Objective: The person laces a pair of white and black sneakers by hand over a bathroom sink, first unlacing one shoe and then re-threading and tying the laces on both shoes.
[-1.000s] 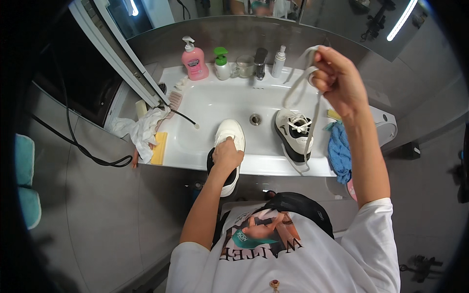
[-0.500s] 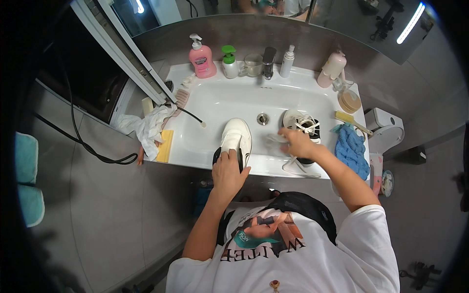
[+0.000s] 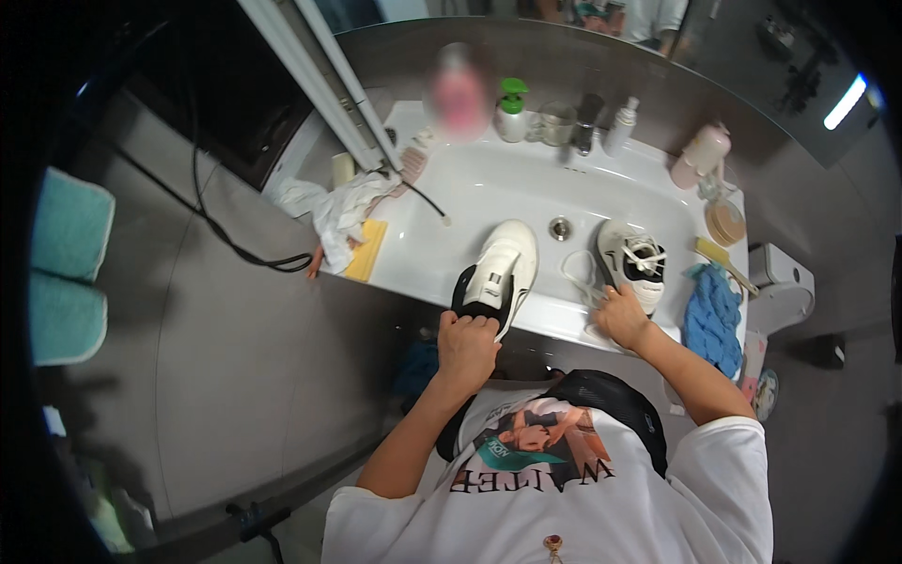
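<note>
A white shoe [image 3: 507,254] with a black collar lies toe-away over the near edge of the sink, and no lace shows in it. My left hand [image 3: 468,350] is closed over its collar at the heel end. To the right, a second white shoe [image 3: 617,246] with a black lining and tied laces sits in the basin. My right hand [image 3: 623,318] is at this shoe's near end, its fingers curled. A loose white shoelace [image 3: 580,273] loops across the basin and runs to those fingers, which partly hide it.
The white sink [image 3: 460,179] has a drain [image 3: 560,228]. Along its back stand a pink pump bottle [image 3: 458,94], a green-topped bottle [image 3: 511,113], a glass mug [image 3: 556,122] and a faucet [image 3: 588,127]. At right lie a yellow brush [image 3: 719,258] and a blue cloth [image 3: 714,320]; at left, a yellow cloth [image 3: 366,252].
My right hand has come back from over the second shoe to its near end, uncovering that shoe. My left hand has slid from the first shoe's tongue to its collar. The view has shifted.
</note>
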The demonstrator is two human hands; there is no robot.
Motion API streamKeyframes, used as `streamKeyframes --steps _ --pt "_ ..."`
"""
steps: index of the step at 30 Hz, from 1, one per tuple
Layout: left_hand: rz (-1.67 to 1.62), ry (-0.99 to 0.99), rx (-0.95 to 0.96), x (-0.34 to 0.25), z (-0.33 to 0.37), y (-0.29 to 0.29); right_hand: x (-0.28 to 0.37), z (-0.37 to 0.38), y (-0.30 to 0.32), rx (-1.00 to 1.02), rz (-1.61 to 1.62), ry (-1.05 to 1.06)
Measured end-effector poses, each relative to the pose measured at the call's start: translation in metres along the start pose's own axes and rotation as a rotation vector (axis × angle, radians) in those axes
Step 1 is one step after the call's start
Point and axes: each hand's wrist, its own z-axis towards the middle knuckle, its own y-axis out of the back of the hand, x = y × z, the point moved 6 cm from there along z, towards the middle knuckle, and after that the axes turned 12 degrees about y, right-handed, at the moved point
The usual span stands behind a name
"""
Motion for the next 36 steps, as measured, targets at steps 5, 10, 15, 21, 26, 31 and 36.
streamKeyframes --steps 5,10,15,21,26,31,36 --pt "0.087 -0.014 -0.096 0.034 0.001 0.021 -0.006 0.004 -0.006 -0.158 0.316 -0.022" --pt "0.188 0.051 -0.193 0.084 0.001 0.045 -0.047 0.02 0.039 -0.584 0.771 -0.277" --pt "0.2 0.126 -0.185 0.124 0.002 0.046 -0.098 0.038 0.077 -0.771 1.327 -0.475" --pt "0.238 0.214 -0.205 0.143 -0.005 0.04 -0.14 0.045 0.147 -1.118 1.569 -0.437" --pt "0.23 0.231 -0.206 0.134 -0.006 0.048 -0.13 0.05 0.14 -0.884 1.422 -0.48" --pt "0.16 0.253 -0.28 0.115 -0.01 0.053 -0.129 -0.002 0.092 -0.779 0.816 -0.571" --pt "0.039 0.213 -0.288 0.094 -0.022 0.046 -0.12 -0.071 0.019 -0.826 0.599 -0.852"
